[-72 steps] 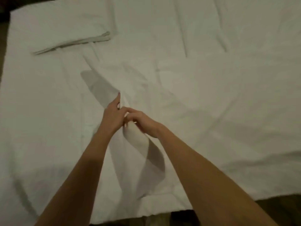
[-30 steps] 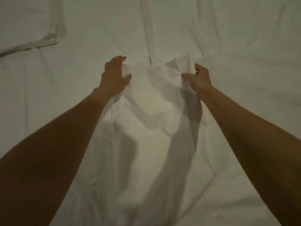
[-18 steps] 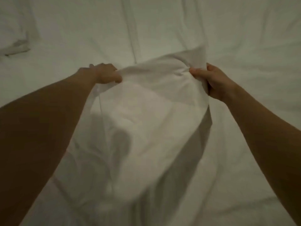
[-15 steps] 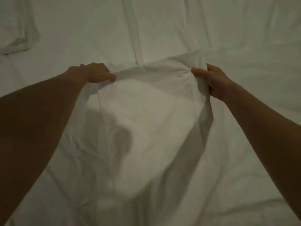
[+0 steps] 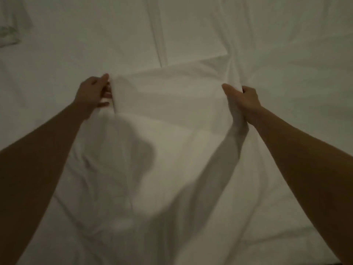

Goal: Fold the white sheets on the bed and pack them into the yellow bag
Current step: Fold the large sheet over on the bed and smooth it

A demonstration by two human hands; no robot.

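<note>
Flat bed lies open beyond my hands; a crumpled heap, perhaps cloth, sits far left.

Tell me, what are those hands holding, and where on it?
Both grip one white sheet at its far edge: the left hand on the left end, the right hand on the right end.

The sheet is thin, matt white cloth, soft and creased, with shallow folds. At 12 o'clock, the bed shows the same matt, wrinkled white cloth.
</note>
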